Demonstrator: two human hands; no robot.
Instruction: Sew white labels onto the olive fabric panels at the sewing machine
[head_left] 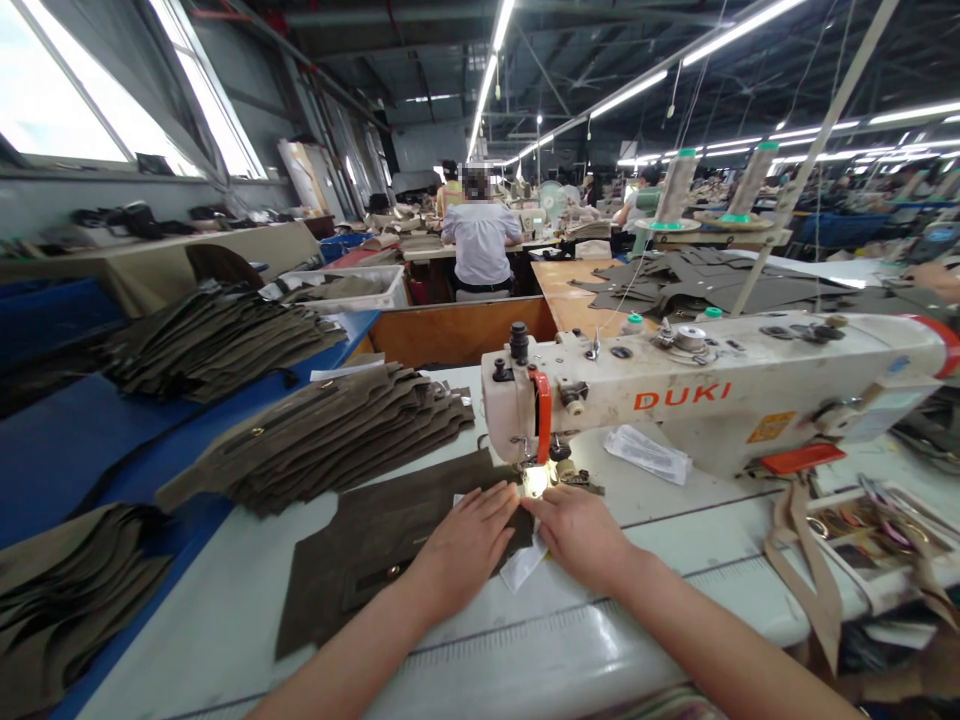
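A dark olive fabric panel [375, 540] with a zipped pocket lies on the pale sewing table, its right edge by the lit needle area of a white sewing machine [720, 390]. My left hand [472, 540] lies flat on the panel, fingers stretched toward the needle. Just right of it, my right hand [581, 530] rests at the panel's edge, index finger pointing at the presser foot and the other fingers curled under; whether it pinches anything is hidden. A white label [523, 565] sticks out between the hands.
Stacked fabric panels [337, 430] lie left of the machine, with more piles on a blue surface [112, 430]. A tray of small parts [870, 540] and tan straps [806, 570] are at right. Ahead sits a person [482, 240].
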